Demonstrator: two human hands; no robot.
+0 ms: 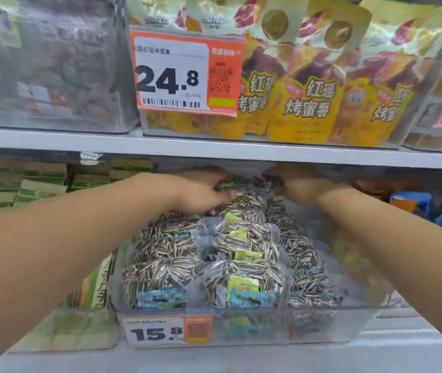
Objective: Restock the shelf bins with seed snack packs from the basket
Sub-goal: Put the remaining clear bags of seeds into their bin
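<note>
Both forearms extend forward into the lower shelf level, under the white shelf edge [214, 150]. The left hand [201, 191] rests at the rear of the clear plastic bin [322, 329], its fingers curled down over a clear pack of striped sunflower seeds [237, 196] at the top of the pile; the grip closes on that pack. The right hand [295, 185] is positioned just beside it, also at the rear of the bin, fingers bent onto the upper edge of the packs; whether it clamps a pack or only presses on the pile cannot be determined. The seed snack packs [214, 262] fill the bin in overlapping rows, each transparent with a yellow-green and blue label. An orange-and-white price tag reading 15.8 [164, 331] is fixed to the front wall of the bin at its left corner. Left of the bin stand green-and-tan cartons [26, 189], stacked toward the rear of the shelf. Right of the bin, blue and orange packages [430, 208] are visible but blurred. On the upper shelf, yellow pouches printed with roasted sweet potato artwork [308, 103] stand upright in a clear bin, with a price tag reading 24.8 [187, 74] mounted in front at the left. Further left, a clear container of dark product [53, 63] is too blurred to identify.
</note>
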